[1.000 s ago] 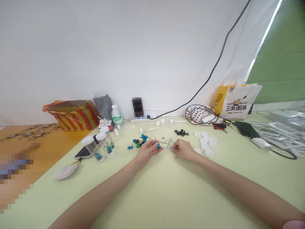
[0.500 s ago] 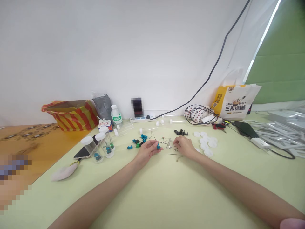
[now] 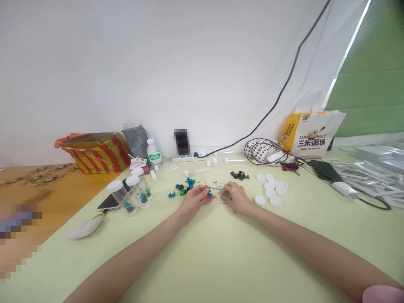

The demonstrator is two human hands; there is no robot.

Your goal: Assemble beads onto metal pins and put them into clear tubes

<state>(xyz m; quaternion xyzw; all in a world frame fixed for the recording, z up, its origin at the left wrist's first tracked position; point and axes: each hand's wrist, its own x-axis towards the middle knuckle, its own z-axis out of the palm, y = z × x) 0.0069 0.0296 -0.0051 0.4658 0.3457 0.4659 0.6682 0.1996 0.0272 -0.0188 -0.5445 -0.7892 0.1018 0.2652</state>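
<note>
Between the thumb and fingers of my left hand point(image 3: 196, 198) is a small blue part point(image 3: 210, 193), with thin wires close by. My right hand point(image 3: 235, 197) is just to the right, its fingers pinched low over the thin metal pieces point(image 3: 221, 189); what they hold, if anything, is too small to make out. Several blue parts point(image 3: 190, 181) and a green one point(image 3: 182, 192) lie left of my left hand. Black parts point(image 3: 240, 175) sit behind my right hand, and white round caps point(image 3: 270, 185) are spread to its right.
Clear tubes with white lids point(image 3: 130, 209) stand at the left beside a phone point(image 3: 109, 202). A bottle point(image 3: 154, 152), a striped bag point(image 3: 94, 153) and a power strip point(image 3: 188, 158) are along the wall. Cables point(image 3: 268, 152) and a paper bag point(image 3: 312, 134) are at the back right.
My right hand has moved left, nearer my left hand, over the metal pieces, uncovering a white cap. My left hand has stayed in place with the blue part.
</note>
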